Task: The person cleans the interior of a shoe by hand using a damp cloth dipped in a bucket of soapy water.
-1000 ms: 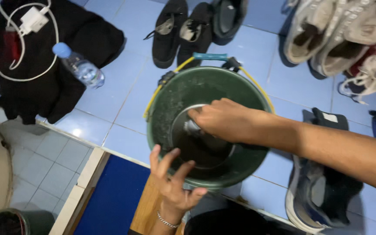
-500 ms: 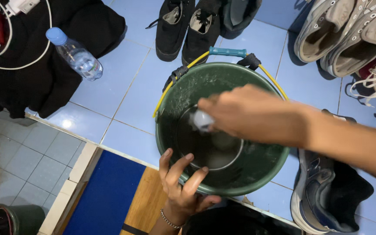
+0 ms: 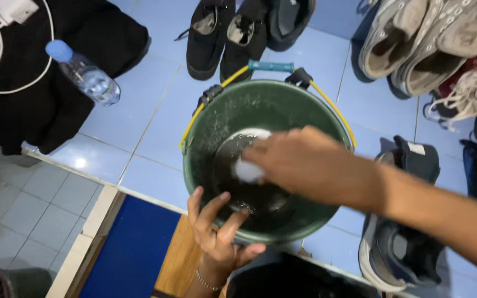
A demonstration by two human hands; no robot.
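Shoes are crowding the blue tiled floor (image 3: pixel 139 132) around the dark green round plastic bucket (image 3: pixel 216 127) that I am watching from the head camera: 2 black shoes (image 3: pixel 224 38) are lying just beyond its far rim, grey and cream canvas sneakers (image 3: pixel 409 44) are sitting at the upper right, and a dark grey sneaker (image 3: pixel 398 259) is lying beside its right side. A clear plastic water bottle with a pale blue cap (image 3: pixel 86 77) is resting on a black cloth (image 3: pixel 56 105) at the upper left, with a white cable (image 3: pixel 6 83) looping across that cloth.

My right hand (image 3: pixel 310 165) is reaching over the bucket's mouth and blocking much of the wet, shiny bottom; it is closing around a small white rounded object (image 3: pixel 248 171), too blurred for me to identify. My left hand (image 3: pixel 219 237) is pressing against the near outer wall, fingers spread and bent over the rim, with a thin bracelet showing at the wrist.

Inside, the bucket wall is looking speckled and scuffed. It is standing upright, mouth facing up, its yellow wire bail with a teal grip (image 3: pixel 271 67) lying back over the far rim.
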